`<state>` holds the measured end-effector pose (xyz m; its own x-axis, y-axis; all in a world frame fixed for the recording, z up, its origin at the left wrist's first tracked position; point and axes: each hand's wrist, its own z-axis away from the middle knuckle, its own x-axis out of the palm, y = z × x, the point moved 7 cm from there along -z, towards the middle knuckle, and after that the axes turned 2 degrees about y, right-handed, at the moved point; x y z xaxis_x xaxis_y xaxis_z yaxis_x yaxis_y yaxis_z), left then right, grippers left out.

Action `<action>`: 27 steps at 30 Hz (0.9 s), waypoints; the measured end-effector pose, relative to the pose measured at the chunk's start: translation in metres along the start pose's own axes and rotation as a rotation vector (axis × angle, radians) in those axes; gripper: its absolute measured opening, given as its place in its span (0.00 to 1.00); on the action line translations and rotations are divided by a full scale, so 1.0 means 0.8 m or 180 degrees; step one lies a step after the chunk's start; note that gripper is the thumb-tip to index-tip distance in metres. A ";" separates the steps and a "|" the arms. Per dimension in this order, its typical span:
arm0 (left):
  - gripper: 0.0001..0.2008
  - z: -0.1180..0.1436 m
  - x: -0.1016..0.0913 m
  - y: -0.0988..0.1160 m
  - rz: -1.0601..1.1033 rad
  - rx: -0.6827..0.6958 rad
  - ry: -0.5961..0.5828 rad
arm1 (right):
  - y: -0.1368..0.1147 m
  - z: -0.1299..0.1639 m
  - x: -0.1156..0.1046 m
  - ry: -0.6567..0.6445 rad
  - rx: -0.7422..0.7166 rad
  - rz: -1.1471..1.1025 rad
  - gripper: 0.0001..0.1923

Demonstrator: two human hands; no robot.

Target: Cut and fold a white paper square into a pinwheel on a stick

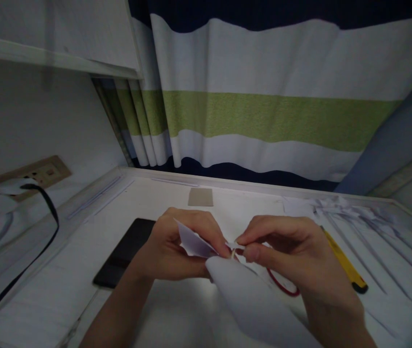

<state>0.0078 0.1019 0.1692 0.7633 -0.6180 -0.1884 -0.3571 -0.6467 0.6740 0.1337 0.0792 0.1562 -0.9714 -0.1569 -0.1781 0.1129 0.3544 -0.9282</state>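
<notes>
White paper is held up in front of me, a broad piece running down toward the lower right. My left hand is closed on it, and a pointed paper flap sticks up between thumb and fingers. My right hand pinches a small white strip at the paper's upper end, close to my left fingertips. A thin pale loop shows between the two hands; what it is made of I cannot tell. Behind my right hand lies a red-handled tool, mostly hidden, perhaps scissors.
A black tablet or phone lies left of my left hand. A yellow utility knife and several paper sticks with ruffled ends are at right. A grey square lies further back. A black cord hangs from the wall socket.
</notes>
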 end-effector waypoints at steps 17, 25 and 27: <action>0.10 0.000 -0.001 0.000 -0.0014 0.0055 0.0213 | -0.020 0.005 0.005 0.0041 -0.0329 0.0393 0.10; 0.17 0.006 -0.004 -0.006 0.0011 -0.0252 0.0502 | -0.017 0.010 0.004 0.0225 -0.0477 0.0333 0.11; 0.17 0.003 -0.003 -0.002 -0.0070 -0.0154 0.0425 | -0.018 0.010 0.004 0.0209 -0.0487 0.0282 0.10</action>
<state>0.0049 0.1036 0.1664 0.8366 -0.5368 -0.1092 -0.3155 -0.6351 0.7050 0.1305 0.0665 0.1663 -0.9712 -0.0601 -0.2307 0.1705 0.5011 -0.8484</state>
